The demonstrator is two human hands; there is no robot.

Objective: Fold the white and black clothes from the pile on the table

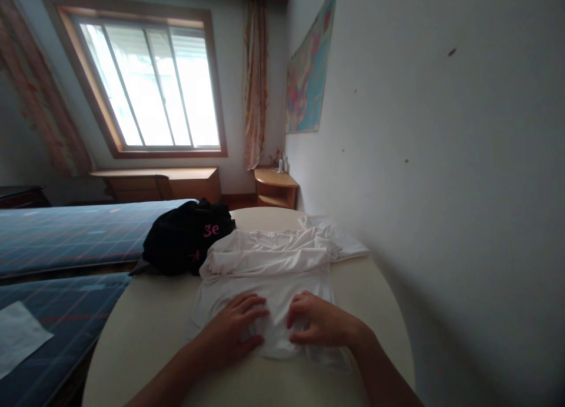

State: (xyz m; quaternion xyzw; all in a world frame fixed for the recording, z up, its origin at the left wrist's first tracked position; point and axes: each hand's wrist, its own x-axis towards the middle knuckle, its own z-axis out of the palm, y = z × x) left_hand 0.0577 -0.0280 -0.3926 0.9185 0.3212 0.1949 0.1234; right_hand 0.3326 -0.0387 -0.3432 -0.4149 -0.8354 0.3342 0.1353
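A white shirt (265, 286) lies on the round cream table (375, 313), its neckline at the far side and a folded band of cloth across its middle. My left hand (241, 327) rests on the near part of the shirt, fingers spread and thumb apart. Beside it, my right hand (320, 322) touches the same cloth with bent fingers and a gap between thumb and forefinger. Neither hand appears to grip anything. The near edge of the shirt is slightly blurred.
Black fabric with pink letters (179, 239) is bunched at the table's left edge. More white cloth (351, 245) lies at the back right. Blue plaid mattresses (88, 236) stand left, with a white sheet (22, 336) on one. A wall (463, 177) runs along the right.
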